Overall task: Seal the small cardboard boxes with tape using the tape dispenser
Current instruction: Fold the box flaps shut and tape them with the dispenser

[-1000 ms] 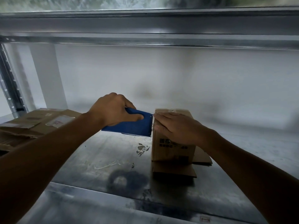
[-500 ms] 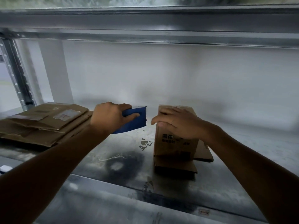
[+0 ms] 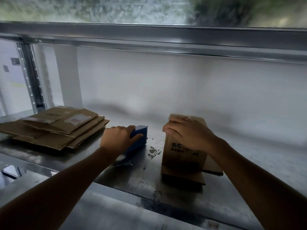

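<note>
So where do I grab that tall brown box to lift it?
Grab the small cardboard box near its top, coming down from above, as the right hand does now. It stands upright and narrow, so one grip spans it. Avoid the loose flaps splayed at its base.

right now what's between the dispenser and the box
In the head view, only bare shelf with a scuffed mark lies between dispenser and box.

The left hand (image 3: 118,138) grips tape dispenser (image 3: 140,135); right hand (image 3: 188,134) seemingly clasps box (image 3: 180,157).
</note>
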`<state>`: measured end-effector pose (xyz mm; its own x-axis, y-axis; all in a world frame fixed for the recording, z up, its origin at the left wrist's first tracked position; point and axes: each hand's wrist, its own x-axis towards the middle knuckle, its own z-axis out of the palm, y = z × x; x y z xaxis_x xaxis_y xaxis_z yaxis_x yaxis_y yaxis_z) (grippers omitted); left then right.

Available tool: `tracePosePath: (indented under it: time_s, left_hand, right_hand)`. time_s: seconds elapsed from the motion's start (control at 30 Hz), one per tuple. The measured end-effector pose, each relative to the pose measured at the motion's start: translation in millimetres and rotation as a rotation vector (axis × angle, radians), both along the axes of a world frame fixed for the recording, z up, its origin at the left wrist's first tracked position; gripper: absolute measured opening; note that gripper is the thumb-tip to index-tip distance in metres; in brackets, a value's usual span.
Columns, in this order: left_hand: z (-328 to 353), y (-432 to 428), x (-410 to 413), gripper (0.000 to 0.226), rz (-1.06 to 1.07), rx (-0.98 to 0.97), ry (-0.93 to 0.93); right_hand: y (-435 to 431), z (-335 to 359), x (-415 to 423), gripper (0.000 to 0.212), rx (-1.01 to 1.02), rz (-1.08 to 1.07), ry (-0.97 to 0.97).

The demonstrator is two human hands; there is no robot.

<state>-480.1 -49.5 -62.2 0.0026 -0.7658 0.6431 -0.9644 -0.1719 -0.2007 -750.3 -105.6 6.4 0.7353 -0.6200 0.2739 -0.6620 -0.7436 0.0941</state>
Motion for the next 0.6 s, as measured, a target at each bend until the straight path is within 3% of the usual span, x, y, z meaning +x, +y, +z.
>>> tracePosePath:
  time_s: [0.1, 0.27, 0.43, 0.5, 0.6]
  left_hand:
    - [-8, 3, 1, 0.048, 0.0, 0.016, 0.047]
    - [-14, 7, -4, 0.043, -0.026, -0.025, 0.138]
    - [-2, 14, -16, 0.057, -0.082, -0.024, 0.222]
    - [10, 14, -30, 0.063, -0.233, -0.148, 0.379]
    - [35, 16, -64, 0.052, -0.521, -0.12, 0.904]
  right_hand:
    - [4, -1, 2, 0.031, -0.046, 0.014, -0.015]
    - [5, -1, -2, 0.054, -0.01, -0.003, -0.05]
    - [18, 2, -14, 0.047, -0.014, 0.098, -0.449]
    - [23, 4, -21, 0.045, -0.092, 0.114, -0.585]
    - [26, 2, -36, 0.044, -0.109, 0.06, -0.786]
